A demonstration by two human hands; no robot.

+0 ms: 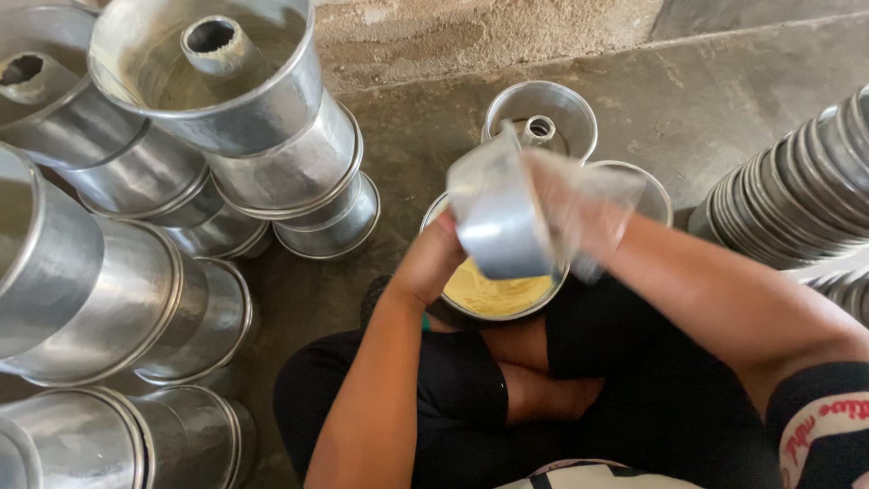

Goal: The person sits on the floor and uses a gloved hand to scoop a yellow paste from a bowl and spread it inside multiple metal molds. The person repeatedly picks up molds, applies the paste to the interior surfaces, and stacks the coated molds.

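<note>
Greasing step: left hand (433, 263) grips tube pan (498, 222) over butter bowl (493, 297), right hand (579, 213), blurred, closed inside plastic glove, wiping; next needs full even coat.

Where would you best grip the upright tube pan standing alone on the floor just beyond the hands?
Probably by the rim of the tube pan, coming straight down from above. It stands upright with its mouth open, and its smooth wall tapers, so the rolled rim gives fingers an edge. The central tube is a second option, though narrow.
</note>
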